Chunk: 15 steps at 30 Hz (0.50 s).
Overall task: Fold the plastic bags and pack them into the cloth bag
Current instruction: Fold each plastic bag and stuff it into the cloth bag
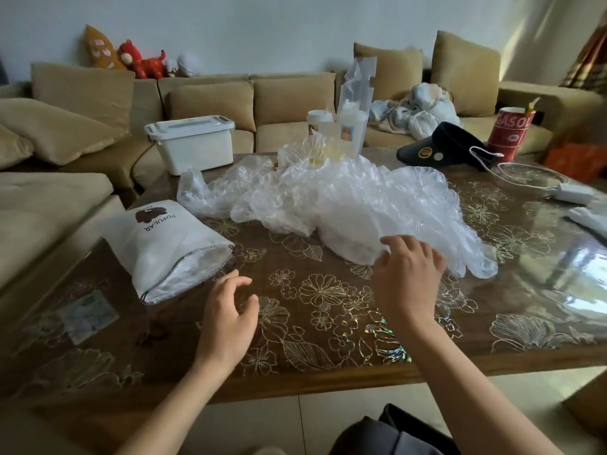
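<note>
- On the table (pixel 328 362), the plastic bags (pixel 354 198) lie heaped just ahead of your right hand (pixel 409 280), sprawling left to right.
- Your right fingers are loosely spread at the heap's near edge, gripping nothing yet; this hand is nearer.
- Your left hand (pixel 230 318) hovers empty, loosely curled, beside the mouth of the cloth bag (pixel 164 247).

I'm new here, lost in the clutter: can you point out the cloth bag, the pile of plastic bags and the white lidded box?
cloth bag (pixel 164 254): head view, its white side.
pile of plastic bags (pixel 354 198): head view, middle of the heap.
white lidded box (pixel 197 152): head view, its front wall.
</note>
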Available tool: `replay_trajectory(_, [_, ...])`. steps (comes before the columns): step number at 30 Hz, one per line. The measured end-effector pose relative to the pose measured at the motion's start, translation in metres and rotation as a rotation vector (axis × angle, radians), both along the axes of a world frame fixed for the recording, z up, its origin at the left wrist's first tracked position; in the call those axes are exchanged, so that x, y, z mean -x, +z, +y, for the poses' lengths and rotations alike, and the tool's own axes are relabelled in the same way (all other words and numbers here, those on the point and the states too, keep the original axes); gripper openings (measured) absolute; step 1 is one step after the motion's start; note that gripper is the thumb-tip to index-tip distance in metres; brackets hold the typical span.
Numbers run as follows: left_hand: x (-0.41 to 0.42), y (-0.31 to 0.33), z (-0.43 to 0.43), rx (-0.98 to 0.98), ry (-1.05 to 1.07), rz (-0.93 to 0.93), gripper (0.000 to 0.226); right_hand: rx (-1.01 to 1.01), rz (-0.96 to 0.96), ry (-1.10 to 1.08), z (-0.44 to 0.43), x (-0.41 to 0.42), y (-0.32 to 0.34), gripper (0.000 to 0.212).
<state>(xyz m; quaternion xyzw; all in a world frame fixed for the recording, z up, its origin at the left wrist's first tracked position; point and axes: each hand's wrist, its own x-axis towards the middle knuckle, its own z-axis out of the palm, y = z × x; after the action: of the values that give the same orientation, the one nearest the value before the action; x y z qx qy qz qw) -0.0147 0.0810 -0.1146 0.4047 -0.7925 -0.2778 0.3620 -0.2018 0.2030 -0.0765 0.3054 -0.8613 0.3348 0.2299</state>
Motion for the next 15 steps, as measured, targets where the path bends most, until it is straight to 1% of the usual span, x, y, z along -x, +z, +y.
replay_trajectory(3, [0.001,0.002,-0.001,-0.035,0.014,0.026,0.021,-0.028,-0.072,-0.001,-0.005,-0.003,0.003,0.048])
replay_trajectory(4, [0.001,0.002,0.0,-0.042,0.019,0.035,0.02,-0.05,-0.101,-0.033,-0.004,0.0,0.002,0.049])
replay_trajectory(5, [0.001,0.002,0.0,-0.055,0.016,0.04,0.019,-0.068,-0.119,-0.069,-0.002,0.003,0.002,0.044])
replay_trajectory(6, [0.001,0.002,0.0,-0.067,0.014,0.044,0.017,-0.068,-0.123,-0.098,-0.001,0.006,0.001,0.034])
replay_trajectory(8, [0.0,0.001,0.0,-0.074,0.008,0.041,0.016,-0.007,-0.119,-0.116,0.0,0.007,0.003,0.015])
replay_trajectory(9, [0.0,0.003,0.0,-0.087,0.007,0.043,0.015,0.042,-0.108,-0.101,-0.002,0.004,0.006,0.011])
replay_trajectory(10, [0.0,0.005,-0.001,-0.121,0.001,0.063,0.015,0.098,-0.075,-0.066,-0.005,-0.001,0.008,0.008])
replay_trajectory(12, [0.0,0.011,-0.004,-0.299,-0.021,0.157,0.015,0.177,0.039,0.058,-0.015,-0.018,0.014,0.004])
replay_trajectory(14, [-0.002,0.017,-0.003,-0.464,-0.061,0.252,0.014,0.213,0.085,0.28,-0.027,-0.047,0.017,0.007])
replay_trajectory(15, [-0.006,0.02,-0.002,-0.476,-0.067,0.283,0.016,0.216,0.083,0.421,-0.036,-0.065,0.017,0.01])
